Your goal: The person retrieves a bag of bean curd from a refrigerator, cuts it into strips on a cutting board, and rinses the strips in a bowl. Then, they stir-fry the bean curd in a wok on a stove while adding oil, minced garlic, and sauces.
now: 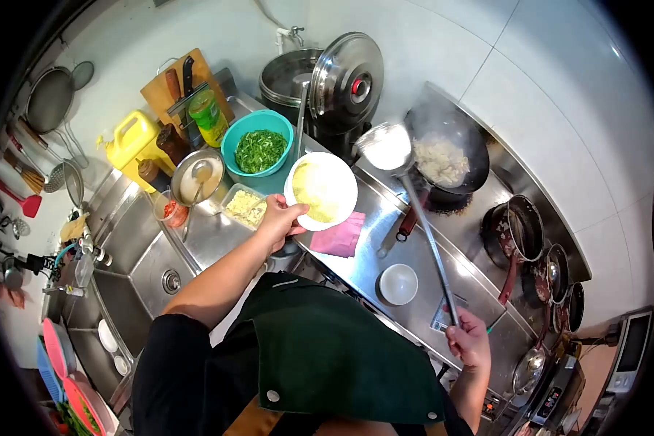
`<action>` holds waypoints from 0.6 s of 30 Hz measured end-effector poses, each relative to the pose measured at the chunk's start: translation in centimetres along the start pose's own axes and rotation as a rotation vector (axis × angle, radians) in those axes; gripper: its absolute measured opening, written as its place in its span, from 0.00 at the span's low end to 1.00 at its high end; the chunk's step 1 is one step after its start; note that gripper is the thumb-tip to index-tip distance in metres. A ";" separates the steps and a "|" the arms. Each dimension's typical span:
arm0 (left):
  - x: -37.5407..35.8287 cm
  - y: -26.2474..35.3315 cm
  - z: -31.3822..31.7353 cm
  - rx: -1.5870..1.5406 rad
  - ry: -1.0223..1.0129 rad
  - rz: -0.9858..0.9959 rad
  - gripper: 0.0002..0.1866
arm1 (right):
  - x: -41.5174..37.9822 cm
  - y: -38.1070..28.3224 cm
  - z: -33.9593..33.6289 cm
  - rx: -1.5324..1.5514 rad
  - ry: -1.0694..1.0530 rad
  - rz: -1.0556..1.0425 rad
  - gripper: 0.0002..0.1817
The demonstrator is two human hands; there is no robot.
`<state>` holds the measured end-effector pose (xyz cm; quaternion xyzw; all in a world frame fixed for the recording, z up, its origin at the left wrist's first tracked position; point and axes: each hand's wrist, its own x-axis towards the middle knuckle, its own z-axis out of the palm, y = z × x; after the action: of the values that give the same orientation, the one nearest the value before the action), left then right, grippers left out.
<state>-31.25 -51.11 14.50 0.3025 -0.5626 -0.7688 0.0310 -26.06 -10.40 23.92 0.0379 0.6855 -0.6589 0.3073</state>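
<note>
My left hand (pixel 277 224) grips the rim of a white bowl (pixel 339 168) with a yellowish coating or residue inside. It is tilted above the counter, over a folded pink cloth (pixel 339 236). My right hand (pixel 469 336) is wrapped round the end of a long-handled metal ladle (pixel 385 147). The ladle's head is beside the black wok (pixel 479 149), near its left rim, and looks pale and shiny inside. Pale pieces of food (pixel 441 161) lie steaming in the wok. Nearest my left wrist is a clear container of chopped yellowish bits (pixel 245 207).
A teal bowl of chopped greens (pixel 260 152) and a metal bowl (pixel 198 181) stand at left, beside the sink (pixel 149 251). Behind are a tall pot (pixel 283 78) and its lid (pixel 347 80). A small white bowl (pixel 398 284) sits on the counter. Several pans (pixel 512 229) line the right.
</note>
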 end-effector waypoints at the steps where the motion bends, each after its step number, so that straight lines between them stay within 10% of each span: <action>1: 0.3 0.0 0.5 0.002 -0.010 0.000 0.28 | -0.1 0.1 0.3 0.003 0.009 -0.002 0.21; 18: 1.4 0.7 3.8 -0.055 0.052 0.017 0.30 | 2.1 1.6 2.6 0.081 -0.327 0.165 0.18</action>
<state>-34.55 -48.72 15.24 0.3166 -0.5430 -0.7754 0.0606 -26.11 -13.31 21.71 -0.0010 0.5938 -0.6560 0.4659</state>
